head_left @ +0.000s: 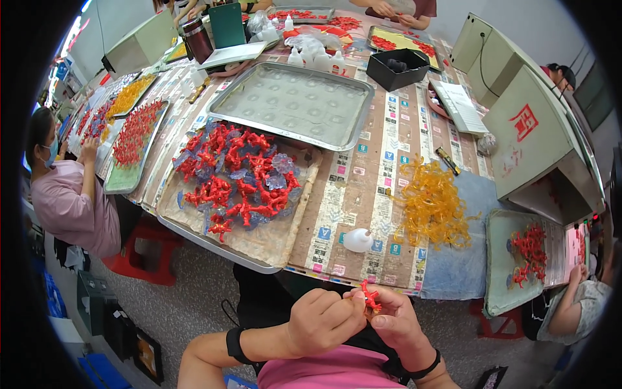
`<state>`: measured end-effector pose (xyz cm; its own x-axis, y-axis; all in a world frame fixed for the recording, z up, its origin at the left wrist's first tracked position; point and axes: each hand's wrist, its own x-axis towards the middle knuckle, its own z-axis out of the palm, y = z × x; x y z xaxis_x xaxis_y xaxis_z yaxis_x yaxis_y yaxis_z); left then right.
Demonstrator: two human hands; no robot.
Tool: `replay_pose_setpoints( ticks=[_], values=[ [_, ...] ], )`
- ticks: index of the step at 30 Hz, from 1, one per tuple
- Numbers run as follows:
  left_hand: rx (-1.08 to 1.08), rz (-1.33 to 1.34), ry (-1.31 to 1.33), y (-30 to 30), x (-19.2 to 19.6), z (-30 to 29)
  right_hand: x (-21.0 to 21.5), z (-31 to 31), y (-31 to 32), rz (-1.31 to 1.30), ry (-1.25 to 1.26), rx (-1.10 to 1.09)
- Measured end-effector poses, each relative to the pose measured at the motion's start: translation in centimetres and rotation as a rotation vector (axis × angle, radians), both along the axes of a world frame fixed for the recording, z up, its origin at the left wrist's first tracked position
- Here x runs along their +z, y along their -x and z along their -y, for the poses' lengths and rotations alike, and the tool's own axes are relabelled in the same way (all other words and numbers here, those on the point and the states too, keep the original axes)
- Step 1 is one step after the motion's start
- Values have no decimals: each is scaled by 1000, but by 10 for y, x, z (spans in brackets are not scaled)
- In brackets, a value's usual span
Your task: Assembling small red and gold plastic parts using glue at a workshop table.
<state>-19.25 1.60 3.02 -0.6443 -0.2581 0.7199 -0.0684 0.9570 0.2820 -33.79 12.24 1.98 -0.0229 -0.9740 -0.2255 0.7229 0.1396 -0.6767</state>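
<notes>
Just off the table's front edge, my two hands meet around a small red plastic figure [370, 297]. My left hand [326, 322] has its fingers curled in and pinches at the figure's left side. With thumb and fingers, my right hand [396, 319] grips the same figure from the right. Its lower part is hidden by my fingers. Beyond my left hand lies a tray [285, 249] heaped with red figures [249, 207] on clear purplish pieces [282, 163]. A white squeeze bottle [358, 240] lies on the table beyond the hands, near a pile of yellow translucent pieces [435, 204].
An unfilled metal tray [291, 107] lies behind the heap. Farther back are a black box [398, 69], several white bottles [317, 59] and a dark thermos [197, 40]. A co-worker [74, 188] sits left beside a tray of red figures [137, 139]. Cabinets [541, 123] stand at right.
</notes>
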Motion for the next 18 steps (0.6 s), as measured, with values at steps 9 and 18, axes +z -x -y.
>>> replay_pose_setpoints(
  ticks=[9,18],
  values=[
    [-5,-13,-12,0,-3,-1,1,-2,2,-12,-4,12],
    [16,-24,-38,2,-2,-1,5,1,-2,-84,-91,-27]
  ],
)
